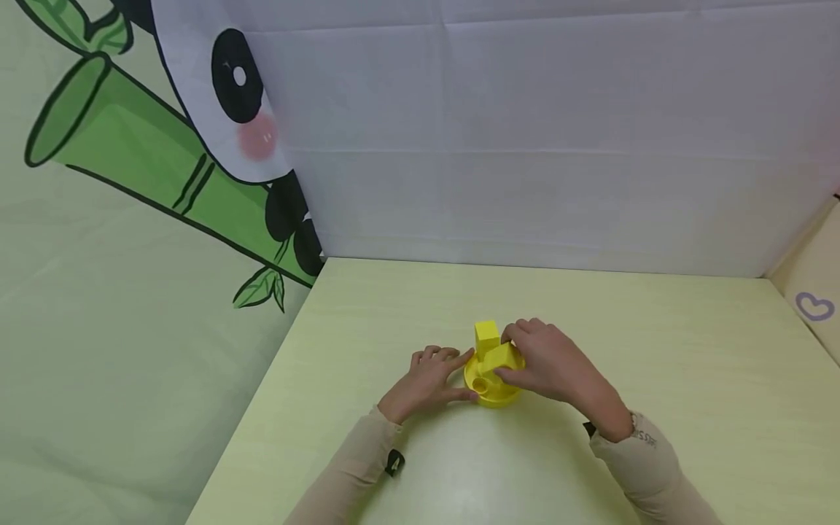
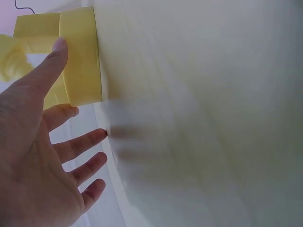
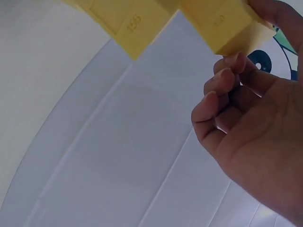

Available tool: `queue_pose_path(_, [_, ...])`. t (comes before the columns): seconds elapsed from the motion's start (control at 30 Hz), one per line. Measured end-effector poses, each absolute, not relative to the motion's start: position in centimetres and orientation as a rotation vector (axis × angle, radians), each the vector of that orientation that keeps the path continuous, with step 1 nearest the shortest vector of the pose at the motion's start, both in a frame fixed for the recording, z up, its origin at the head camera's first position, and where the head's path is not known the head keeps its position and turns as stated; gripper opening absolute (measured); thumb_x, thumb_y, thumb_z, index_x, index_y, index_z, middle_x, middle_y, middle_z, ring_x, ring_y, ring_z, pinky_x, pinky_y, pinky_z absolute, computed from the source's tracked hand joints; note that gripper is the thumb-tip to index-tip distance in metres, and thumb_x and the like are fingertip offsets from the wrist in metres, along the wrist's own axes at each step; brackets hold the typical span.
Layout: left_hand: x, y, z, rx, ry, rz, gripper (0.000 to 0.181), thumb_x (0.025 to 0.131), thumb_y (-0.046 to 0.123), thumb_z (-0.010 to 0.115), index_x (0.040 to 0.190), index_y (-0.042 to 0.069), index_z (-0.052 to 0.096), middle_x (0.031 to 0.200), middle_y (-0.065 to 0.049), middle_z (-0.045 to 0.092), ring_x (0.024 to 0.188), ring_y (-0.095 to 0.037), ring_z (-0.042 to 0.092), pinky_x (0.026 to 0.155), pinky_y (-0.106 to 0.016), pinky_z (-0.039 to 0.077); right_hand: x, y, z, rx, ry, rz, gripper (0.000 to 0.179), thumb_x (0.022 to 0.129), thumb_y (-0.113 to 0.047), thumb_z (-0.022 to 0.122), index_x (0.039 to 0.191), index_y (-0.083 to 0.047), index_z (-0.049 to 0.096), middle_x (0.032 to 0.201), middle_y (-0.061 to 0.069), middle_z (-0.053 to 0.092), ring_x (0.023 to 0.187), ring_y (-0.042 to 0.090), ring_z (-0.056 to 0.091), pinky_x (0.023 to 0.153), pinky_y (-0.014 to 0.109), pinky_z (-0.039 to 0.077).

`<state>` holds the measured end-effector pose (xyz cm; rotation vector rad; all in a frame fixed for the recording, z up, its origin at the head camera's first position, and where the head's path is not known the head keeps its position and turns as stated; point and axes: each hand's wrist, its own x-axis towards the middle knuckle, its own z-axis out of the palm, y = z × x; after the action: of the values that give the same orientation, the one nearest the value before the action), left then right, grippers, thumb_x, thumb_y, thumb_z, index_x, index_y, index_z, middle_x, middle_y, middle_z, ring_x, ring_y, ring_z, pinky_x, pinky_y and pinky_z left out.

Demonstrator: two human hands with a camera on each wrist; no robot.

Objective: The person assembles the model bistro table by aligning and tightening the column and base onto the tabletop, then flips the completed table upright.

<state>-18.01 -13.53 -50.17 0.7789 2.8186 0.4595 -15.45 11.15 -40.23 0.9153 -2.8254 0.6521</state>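
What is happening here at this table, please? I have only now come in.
A person's right hand grips a yellow block over a round yellow base on a pale table. The left hand touches the base's side. Another yellow block stands at the base's far side. Whether the gripped block is attached, I cannot tell.

Indoors, folks, at a smooth, pale yellow table (image 1: 656, 343), prob. a draped booth or studio-type corner, tho exact room type's unclear! Bkgd: tall, creased white fabric sheet (image 1: 538, 138) right behind the table; L side, light green hanging cloth (image 1: 118, 350) w/ black-and-white cartoon panda face (image 1: 230, 87) and thick green bamboo stalk (image 1: 144, 138); far R, cream panel (image 1: 797, 262) w/ purple heart outline (image 1: 814, 304).
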Motion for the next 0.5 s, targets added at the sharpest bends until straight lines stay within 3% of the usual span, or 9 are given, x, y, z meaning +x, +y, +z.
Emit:
queue_pose_path(0.23, [-18.2, -13.5, -50.3, 0.78, 2.831, 0.432, 0.085, 0.09, 0.063, 0.07, 0.16, 0.024, 0.043, 0.148, -0.012, 0.054, 0.133, -0.035, 0.043, 0.106, -0.053, 0.031, -15.5, 8.9, -41.0, 0.964, -2.937, 0.42, 0.033, 0.082, -0.022, 0.083, 0.104, -0.003, 0.068, 0.094, 0.004, 0.063, 0.087, 0.023, 0.056, 0.079, 0.043, 0.049])
queue_pose_path(0.5, [-18.2, -13.6, -50.4, 0.788, 2.839, 0.441, 0.083, 0.091, 0.061, 0.07, 0.16, 0.022, 0.044, 0.148, -0.012, 0.054, 0.133, -0.036, 0.044, 0.106, -0.054, 0.031, -15.7, 7.4, -41.4, 0.97, -2.924, 0.37, 0.032, 0.084, -0.027, 0.082, 0.102, -0.004, 0.068, 0.09, 0.002, 0.058, 0.084, 0.022, 0.052, 0.076, 0.041, 0.046])
